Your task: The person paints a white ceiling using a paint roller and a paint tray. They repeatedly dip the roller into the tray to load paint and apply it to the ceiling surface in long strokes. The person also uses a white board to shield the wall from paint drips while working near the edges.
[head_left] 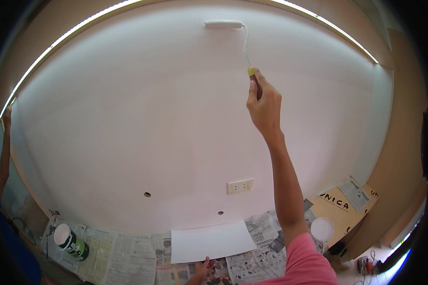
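My right hand (265, 105) is raised and wrapped round the handle of a paint roller (223, 24). The roller has a bent, paint-whitened wire frame and a yellow collar on the handle. Its white sleeve lies level against the upper part of a pale wall (185, 118). Low in front of me, my left hand (203, 271) has its fingers stretched out at the near edge of a white sheet (211, 242). That sheet lies over newspapers (128, 256), against the foot of the wall.
At left stand a black-and-green paint bucket (72, 242) and another person's raised arm (5, 142) by the wall's edge. A socket plate (240, 186) and two small holes sit low in the wall. Right are a round white lid (322, 229) and cardboard (340, 202). Light strips edge the top.
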Tool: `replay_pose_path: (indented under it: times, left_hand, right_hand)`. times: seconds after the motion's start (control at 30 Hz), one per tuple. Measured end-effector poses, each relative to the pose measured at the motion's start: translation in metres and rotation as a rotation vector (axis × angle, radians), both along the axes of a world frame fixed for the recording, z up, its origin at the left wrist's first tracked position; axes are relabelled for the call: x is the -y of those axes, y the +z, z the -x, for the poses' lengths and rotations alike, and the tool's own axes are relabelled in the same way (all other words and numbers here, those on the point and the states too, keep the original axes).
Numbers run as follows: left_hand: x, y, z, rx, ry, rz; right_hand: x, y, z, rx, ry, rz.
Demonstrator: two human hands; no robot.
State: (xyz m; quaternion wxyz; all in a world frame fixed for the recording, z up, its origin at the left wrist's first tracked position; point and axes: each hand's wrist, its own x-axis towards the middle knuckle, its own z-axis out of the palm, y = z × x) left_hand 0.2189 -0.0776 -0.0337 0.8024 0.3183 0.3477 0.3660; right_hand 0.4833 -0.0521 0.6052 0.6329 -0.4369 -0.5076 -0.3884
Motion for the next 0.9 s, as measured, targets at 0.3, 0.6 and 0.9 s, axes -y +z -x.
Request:
replay_pose_path:
  times: [0.3,0.6,0.9]
  left_hand:
    - [-0.001,-0.011,-0.003,-0.020,0.028,0.039]
    - [0.006,0.018,-0.001,-0.056,0.011,0.051]
    - [0.004,-0.015,-0.001,-0.346,-0.165,-0.027]
  right_hand:
    - [-0.017,0.073,-0.011,0.049,-0.043,-0.006]
    - [-0.013,0.082,-0.012,0.022,-0.068,0.063]
    - [-0.008,0.069,-0.017,0.053,-0.022,0.013]
